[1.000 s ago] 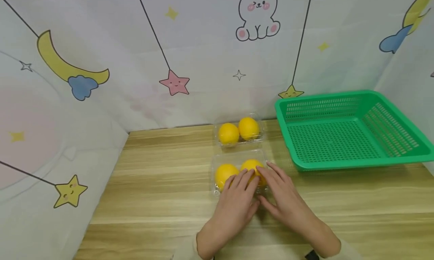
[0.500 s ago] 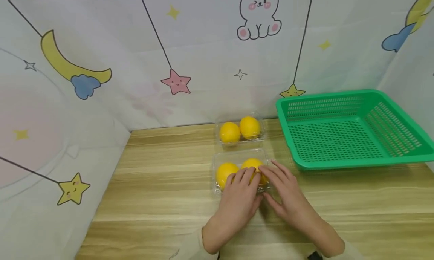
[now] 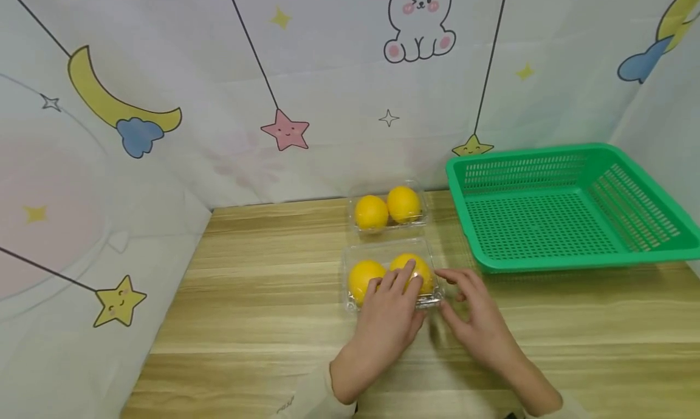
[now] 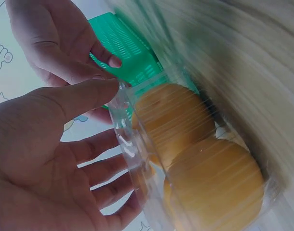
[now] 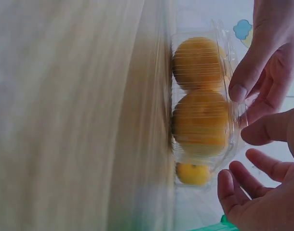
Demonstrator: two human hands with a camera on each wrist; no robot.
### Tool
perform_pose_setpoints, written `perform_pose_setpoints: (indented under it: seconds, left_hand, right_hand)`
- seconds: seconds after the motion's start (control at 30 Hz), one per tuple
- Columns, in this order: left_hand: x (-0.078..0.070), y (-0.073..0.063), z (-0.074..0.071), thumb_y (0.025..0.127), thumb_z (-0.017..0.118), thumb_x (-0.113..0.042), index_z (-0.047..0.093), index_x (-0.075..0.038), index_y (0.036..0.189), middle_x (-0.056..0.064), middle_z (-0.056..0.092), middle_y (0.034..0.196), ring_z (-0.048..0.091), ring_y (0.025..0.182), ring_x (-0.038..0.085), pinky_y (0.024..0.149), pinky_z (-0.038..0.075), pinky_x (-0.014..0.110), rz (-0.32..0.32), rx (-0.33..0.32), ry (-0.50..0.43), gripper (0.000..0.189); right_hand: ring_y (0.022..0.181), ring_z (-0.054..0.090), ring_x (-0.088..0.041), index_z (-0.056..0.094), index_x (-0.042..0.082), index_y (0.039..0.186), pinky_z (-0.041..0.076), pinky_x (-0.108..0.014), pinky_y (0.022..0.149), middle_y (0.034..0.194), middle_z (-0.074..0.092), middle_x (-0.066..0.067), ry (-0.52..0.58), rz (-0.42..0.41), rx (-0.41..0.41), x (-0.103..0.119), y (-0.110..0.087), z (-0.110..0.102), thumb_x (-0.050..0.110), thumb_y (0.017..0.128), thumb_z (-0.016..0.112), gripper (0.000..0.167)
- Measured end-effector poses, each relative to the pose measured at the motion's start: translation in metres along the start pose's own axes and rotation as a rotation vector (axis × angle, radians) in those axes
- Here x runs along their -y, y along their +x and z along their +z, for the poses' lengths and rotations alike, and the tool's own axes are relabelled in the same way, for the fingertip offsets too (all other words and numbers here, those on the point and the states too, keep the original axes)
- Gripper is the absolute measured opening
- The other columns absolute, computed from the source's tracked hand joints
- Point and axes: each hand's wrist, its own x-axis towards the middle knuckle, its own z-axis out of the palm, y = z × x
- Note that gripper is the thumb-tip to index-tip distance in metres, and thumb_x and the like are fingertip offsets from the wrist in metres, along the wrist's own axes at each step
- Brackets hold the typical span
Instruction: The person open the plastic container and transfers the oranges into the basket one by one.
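A clear plastic clamshell box (image 3: 377, 249) with two oranges (image 3: 365, 280) lies on the table, its lid over the fruit. My left hand (image 3: 387, 313) grips its near rim, with the fingers spread on the lid over the right-hand orange (image 4: 212, 183) and the thumb (image 4: 96, 94) at the rim. By the box's near right corner is my right hand (image 3: 481, 328). Its thumb tip (image 5: 255, 132) is right at the rim, and the other fingers bend loosely beside the corner. A second clear box (image 3: 391, 228) with two oranges (image 3: 403, 204) sits behind.
A green plastic basket (image 3: 470, 249) with slotted sides stands at the back right of the wooden table (image 3: 262, 285). Behind the table hangs a white cloth (image 3: 339, 91) printed with stars, a moon and a bunny. The second box sits close to that cloth.
My right hand has slid right, off the orange's top to the box's corner, its fingers bending more. My left hand stays at the near rim, its fingers slightly more spread. The boxes keep their places.
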Motion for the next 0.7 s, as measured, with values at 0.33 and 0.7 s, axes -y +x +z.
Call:
perform_pose_setpoints:
  seconds: [0.33, 0.7]
  left_hand:
    - [-0.0018, 0.0020, 0.0031, 0.090, 0.086, -0.039, 0.064, -0.018, 0.114, 0.006, 0.066, 0.144, 0.063, 0.121, 0.022, 0.098, 0.052, 0.041, 0.006, -0.041, 0.036, 0.039]
    - [-0.0057, 0.0038, 0.0103, 0.087, 0.088, -0.043, 0.064, -0.019, 0.112, 0.004, 0.068, 0.139, 0.063, 0.118, 0.020, 0.097, 0.051, 0.038, 0.022, -0.109, 0.132, 0.042]
  right_hand:
    - [0.110, 0.070, -0.030, 0.057, 0.001, 0.143, 0.059, -0.026, 0.088, 0.135, 0.062, -0.019, 0.245, 0.227, 0.080, -0.0038, -0.0013, -0.0040, 0.000, 0.101, 0.068, 0.044]
    - [0.098, 0.071, -0.017, 0.053, -0.007, 0.139, 0.059, -0.028, 0.074, 0.124, 0.065, -0.023, 0.471, 0.535, 0.160, -0.0075, 0.0006, -0.0026, 0.006, 0.105, 0.063, 0.038]
